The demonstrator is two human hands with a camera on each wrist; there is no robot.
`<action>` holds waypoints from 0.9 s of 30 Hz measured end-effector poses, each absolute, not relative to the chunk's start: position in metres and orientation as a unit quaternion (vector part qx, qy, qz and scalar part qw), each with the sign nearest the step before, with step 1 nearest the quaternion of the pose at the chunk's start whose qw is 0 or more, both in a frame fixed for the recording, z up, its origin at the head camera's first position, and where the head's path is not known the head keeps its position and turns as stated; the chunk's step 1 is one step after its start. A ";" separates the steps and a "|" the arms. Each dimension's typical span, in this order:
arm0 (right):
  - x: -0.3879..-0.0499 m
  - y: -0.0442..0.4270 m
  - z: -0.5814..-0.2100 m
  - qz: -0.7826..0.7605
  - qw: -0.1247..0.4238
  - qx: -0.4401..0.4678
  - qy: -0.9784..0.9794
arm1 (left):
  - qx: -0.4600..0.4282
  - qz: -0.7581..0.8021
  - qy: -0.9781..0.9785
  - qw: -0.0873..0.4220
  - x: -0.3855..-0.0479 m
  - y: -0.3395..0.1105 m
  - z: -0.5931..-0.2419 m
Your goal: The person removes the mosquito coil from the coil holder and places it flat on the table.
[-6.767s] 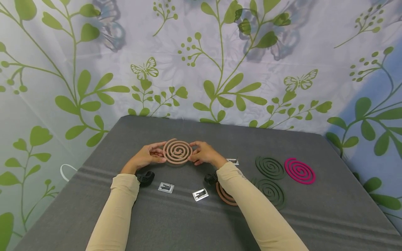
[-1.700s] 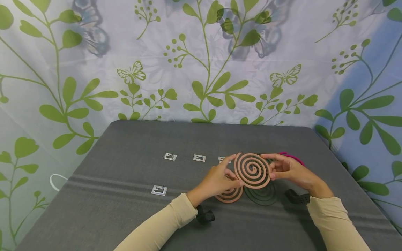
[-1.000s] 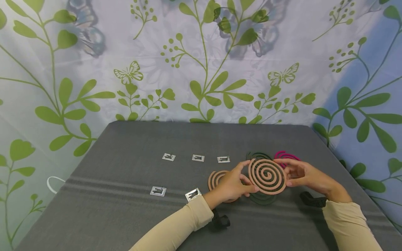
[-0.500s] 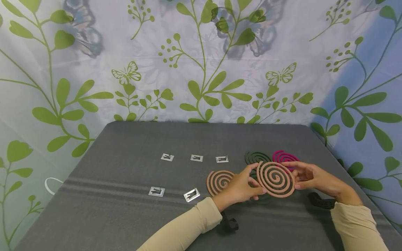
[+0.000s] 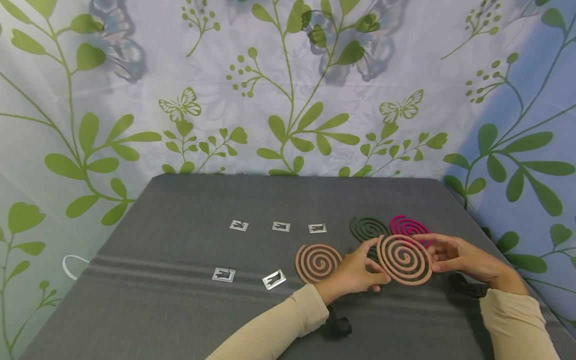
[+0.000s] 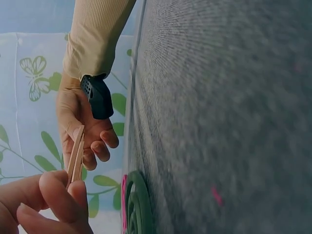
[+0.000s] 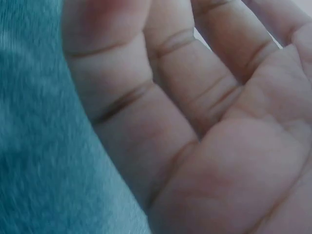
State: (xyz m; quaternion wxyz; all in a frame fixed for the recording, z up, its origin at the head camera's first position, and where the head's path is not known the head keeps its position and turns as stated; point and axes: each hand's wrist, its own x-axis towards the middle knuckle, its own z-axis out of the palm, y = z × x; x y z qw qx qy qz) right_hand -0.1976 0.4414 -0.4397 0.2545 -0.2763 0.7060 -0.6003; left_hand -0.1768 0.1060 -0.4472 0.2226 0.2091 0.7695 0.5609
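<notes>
A tan mosquito coil [image 5: 406, 258] is held above the right part of the table, tilted toward the camera. My left hand [image 5: 353, 272] pinches its left edge between thumb and fingers, and my right hand [image 5: 472, 261] grips its right edge. Seen edge-on in the left wrist view, the held coil [image 6: 76, 156] shows as thin layers spanning both hands. Another tan coil [image 5: 321, 265] lies on the table, partly covered by my left hand. Behind the held coil are a dark green coil [image 5: 370, 230] and a pink coil [image 5: 408, 227]. The right wrist view shows only palm and fingers.
Several silver metal coil stands lie left of the coils, among them a back one [image 5: 281, 226] and a tilted front one [image 5: 274, 279]. A second green coil is mostly hidden behind my left hand. The grey table [image 5: 202, 200] meets a leaf-printed curtain [image 5: 252, 135].
Both hands have carried the tan coil from the left-middle of the table to the right side. During the last second it shifts slightly further right, uncovering more of the tan coil on the table.
</notes>
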 end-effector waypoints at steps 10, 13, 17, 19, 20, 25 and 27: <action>-0.195 0.460 -0.450 -0.621 0.277 -0.279 0.678 | 0.208 0.571 0.748 0.267 -0.172 0.116 -0.450; -0.195 0.464 -0.452 -0.627 0.285 -0.276 0.670 | 0.208 0.572 0.743 0.278 -0.172 0.118 -0.451; -0.194 0.468 -0.454 -0.628 0.291 -0.274 0.668 | 0.206 0.579 0.733 0.292 -0.171 0.122 -0.452; -0.194 0.470 -0.455 -0.627 0.291 -0.272 0.670 | 0.204 0.583 0.727 0.300 -0.171 0.123 -0.453; -0.194 0.471 -0.456 -0.626 0.290 -0.271 0.671 | 0.203 0.584 0.725 0.304 -0.171 0.124 -0.453; -0.192 0.476 -0.458 -0.615 0.283 -0.268 0.685 | 0.199 0.590 0.713 0.322 -0.172 0.128 -0.453; -0.192 0.477 -0.458 -0.608 0.277 -0.265 0.695 | 0.197 0.592 0.711 0.326 -0.172 0.130 -0.454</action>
